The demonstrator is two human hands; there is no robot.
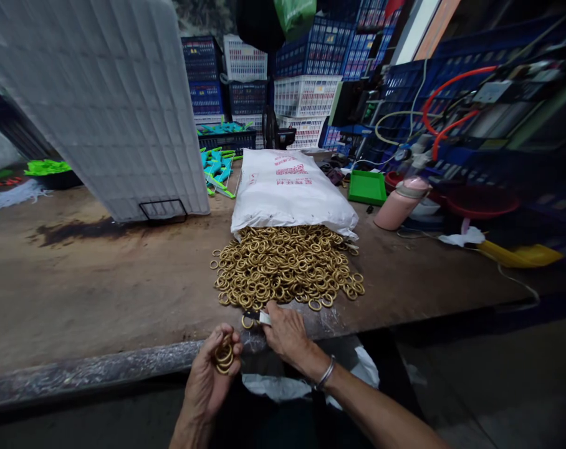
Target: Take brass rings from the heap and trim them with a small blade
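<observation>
Several gold-coloured rings [224, 354] rest in my left hand [208, 371], its fingers curled round them just off the table's front edge. My right hand [285, 330] grips a small knife-like tool [264, 318] with a white handle and a dark, thin end. That dark end points left, beside a single ring [247, 322] near the edge. Behind both hands lies a wide pile of gold rings [283, 265], spread out from under the front of a white printed sack [287, 193]. The exact kind of the tool is hard to make out.
A large white ribbed panel [124, 112] stands on the wooden table [100, 280] at left. Turquoise and green plastic pieces [217, 168] lie behind it. At right are a green tray [367, 187], a pink bottle [402, 202] and a machine with orange tubing [427, 112]. Crates [306, 96] are stacked behind.
</observation>
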